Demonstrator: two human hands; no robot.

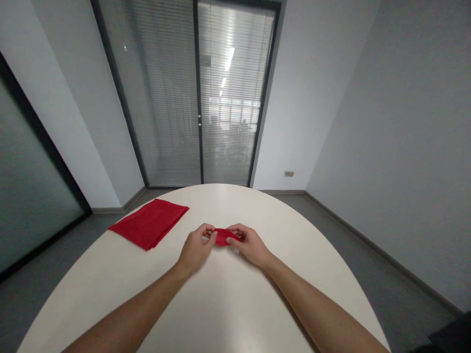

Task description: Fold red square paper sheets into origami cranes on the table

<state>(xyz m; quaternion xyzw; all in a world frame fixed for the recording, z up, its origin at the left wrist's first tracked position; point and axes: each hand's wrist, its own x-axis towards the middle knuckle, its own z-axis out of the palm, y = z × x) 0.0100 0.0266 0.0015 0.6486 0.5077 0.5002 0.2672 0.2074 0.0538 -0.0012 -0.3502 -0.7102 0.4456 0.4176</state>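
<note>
A small folded red cloth (222,237) is held between my two hands, just above or on the middle of the table. My left hand (197,246) pinches its left end between thumb and fingers. On the other end, my right hand (250,243) grips with the thumb on the near face and the fingers curled behind. The cloth's back side is hidden. A larger red cloth (150,223), folded in layers, lies flat to the left of my hands.
The round white table (221,304) spreads under both arms. Beyond it stands a glass door with blinds (228,147) in a dark frame. Plain walls (397,147) rise on both sides. A dark object (449,336) shows at the lower right corner.
</note>
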